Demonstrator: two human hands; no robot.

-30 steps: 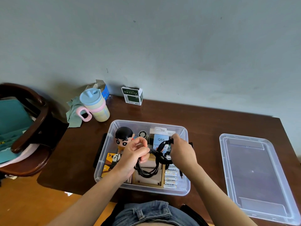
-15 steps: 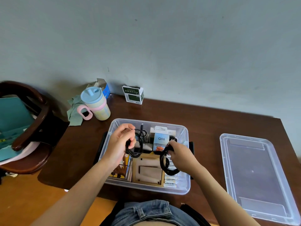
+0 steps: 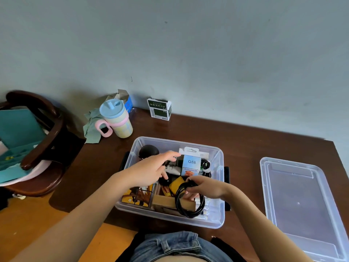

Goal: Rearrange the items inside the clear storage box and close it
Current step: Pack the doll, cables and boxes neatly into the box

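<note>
A clear plastic storage box point(image 3: 217, 188) sits open on the dark brown wooden bench point(image 3: 245, 140), just below the middle of the frame. Its clear plastic lid point(image 3: 302, 205) lies flat on the bench at the right edge of the frame, apart from the box.

The left hand point(image 3: 151, 171) reaches over the upper middle of the box with fingers stretched out and nothing held, its grip released; the fingertips hang above a small white item, too blurred to name. The right hand point(image 3: 205, 187) is over the lower right part of the box, its grip clasped on a coiled black cable point(image 3: 188, 202) whose loop hangs down against a brown cardboard piece point(image 3: 166, 202) at the near wall.

Inside the box a light blue carton marked Q88 point(image 3: 191, 164) stands near the far wall, with a second black cable coil point(image 3: 205, 164) just to its right. A dark round figurine head point(image 3: 148, 151) shows in the box's upper left corner.

In the upper left of the frame, a pastel cup with a blue lid and pink handle point(image 3: 115, 118) stands on the bench, and a green and white carton point(image 3: 159, 109) stands against the wall.
</note>
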